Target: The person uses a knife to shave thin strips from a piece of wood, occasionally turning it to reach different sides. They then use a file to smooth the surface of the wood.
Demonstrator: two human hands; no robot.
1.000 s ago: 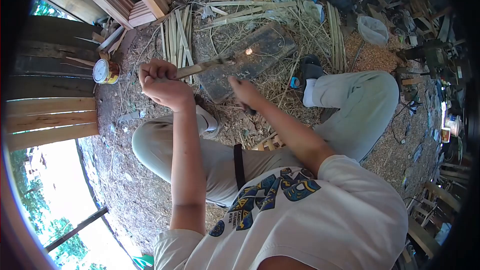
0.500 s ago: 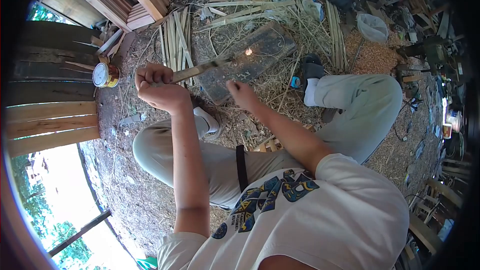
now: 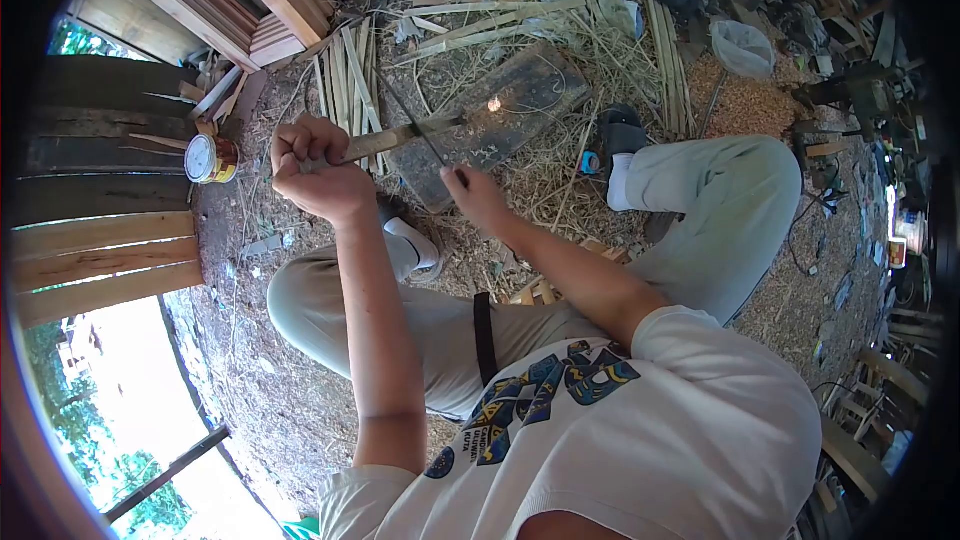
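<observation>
My left hand [image 3: 322,168] is closed around one end of a short wooden stick [image 3: 378,144], which points right over the dark plank and looks darker toward its far end. My right hand [image 3: 480,198] is closed on the end of a thin, dark, rod-like tool [image 3: 432,145]. This tool slants up to the left and crosses the stick in this view; I cannot tell whether it is a file or a knife seen edge-on. Beneath both hands lies the worn plank [image 3: 540,90], with a bright spot of light on it.
Light wooden strips [image 3: 345,85] lie on the ground beyond my left hand. A paint can [image 3: 211,159] stands at the left. A blue tape measure [image 3: 590,162] is beside my right foot. Shavings and fibres cover the ground, with a sawdust heap [image 3: 745,105] at the right.
My right hand has shifted slightly down, and the thin dark tool now shows clearly across the stick. My left hand keeps its hold on the stick nearly in place.
</observation>
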